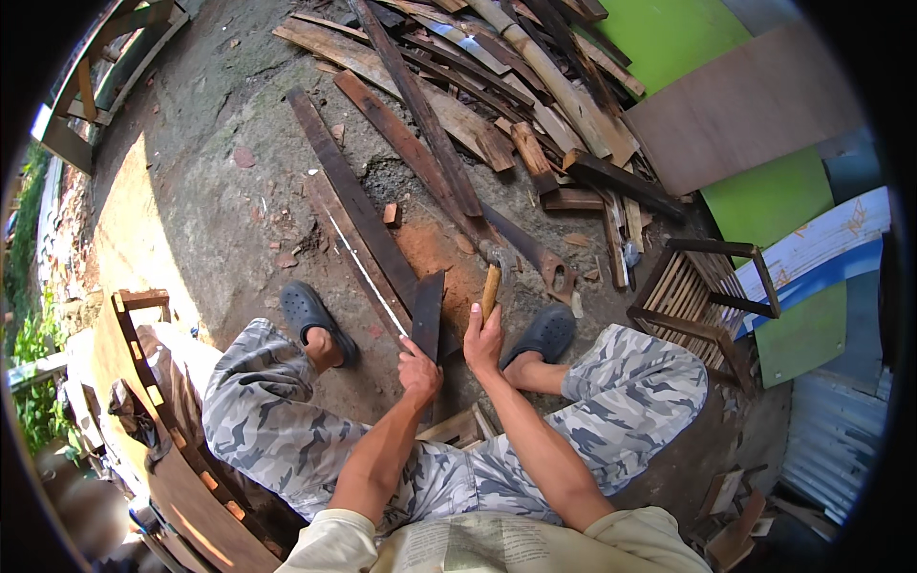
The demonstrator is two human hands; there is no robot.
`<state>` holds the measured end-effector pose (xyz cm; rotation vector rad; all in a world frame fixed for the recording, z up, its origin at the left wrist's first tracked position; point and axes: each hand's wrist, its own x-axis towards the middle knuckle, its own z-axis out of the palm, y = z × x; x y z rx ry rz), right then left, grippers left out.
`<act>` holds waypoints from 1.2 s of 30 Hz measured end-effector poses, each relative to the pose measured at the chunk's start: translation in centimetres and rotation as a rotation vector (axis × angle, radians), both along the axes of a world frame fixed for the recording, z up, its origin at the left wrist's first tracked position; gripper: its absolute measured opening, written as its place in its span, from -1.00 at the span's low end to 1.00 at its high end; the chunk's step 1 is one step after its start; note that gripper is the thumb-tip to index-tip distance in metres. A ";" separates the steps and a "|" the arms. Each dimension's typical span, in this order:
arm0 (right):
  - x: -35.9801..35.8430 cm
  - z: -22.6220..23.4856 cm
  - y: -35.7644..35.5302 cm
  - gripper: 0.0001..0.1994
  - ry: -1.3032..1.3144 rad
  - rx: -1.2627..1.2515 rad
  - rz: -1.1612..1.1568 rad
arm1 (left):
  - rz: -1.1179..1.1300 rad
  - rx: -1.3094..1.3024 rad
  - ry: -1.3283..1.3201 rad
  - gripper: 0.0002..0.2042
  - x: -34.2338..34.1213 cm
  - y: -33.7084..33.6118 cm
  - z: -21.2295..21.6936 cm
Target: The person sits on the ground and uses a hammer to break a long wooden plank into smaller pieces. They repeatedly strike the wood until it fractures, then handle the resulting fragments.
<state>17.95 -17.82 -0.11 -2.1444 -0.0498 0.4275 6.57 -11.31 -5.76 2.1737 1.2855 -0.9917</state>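
Gripping a short dark plank [427, 313] upright in your left hand [420, 372], you close your right hand [483, 342] on a wooden-handled hammer [492, 277] just beside it. Judging by this, you're mid-hammering; next, steady the plank and aim carefully.

- big messy pile of old planks [497, 86] up top on the dirt ground [220, 191]
- two long dark boards [353, 201] lying side by side, running toward the feet
- green panels [764, 196] and a brown sheet [745, 110] at right
- small slatted wooden frame [702, 296] next to the right knee
- grey clogs [310, 310], camo trousers [258, 411]
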 end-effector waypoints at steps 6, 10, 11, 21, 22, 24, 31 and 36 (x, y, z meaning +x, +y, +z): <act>0.2 -5.4 -1.8 -0.53 0.447 -0.217 0.110 | -0.067 0.100 0.056 0.17 0.4 0.0 -1.7; 3.2 1.7 0.3 -0.56 0.111 -0.060 0.038 | -0.026 0.068 0.031 0.19 0.2 0.0 -1.3; 3.4 2.5 0.6 -0.57 0.025 -0.018 0.017 | -0.018 0.059 0.034 0.19 0.1 -0.1 -1.2; 2.3 -3.1 -0.7 -0.54 0.271 -0.176 0.036 | 0.005 0.016 0.018 0.19 1.4 0.6 -0.2; 2.7 -1.5 -0.4 -0.53 0.178 -0.157 0.032 | 0.015 0.015 0.028 0.19 0.8 0.3 -0.1; 3.4 0.7 0.4 -0.52 0.103 -0.088 -0.024 | 0.012 -0.004 0.041 0.18 1.2 0.4 0.5; 3.3 -1.6 -0.1 -0.52 0.515 -0.193 0.189 | -0.022 -0.032 -0.047 0.15 1.0 0.3 1.7; 4.6 -2.1 0.3 -0.55 0.052 -0.104 0.011 | -0.010 -0.037 -0.051 0.14 1.3 0.1 0.9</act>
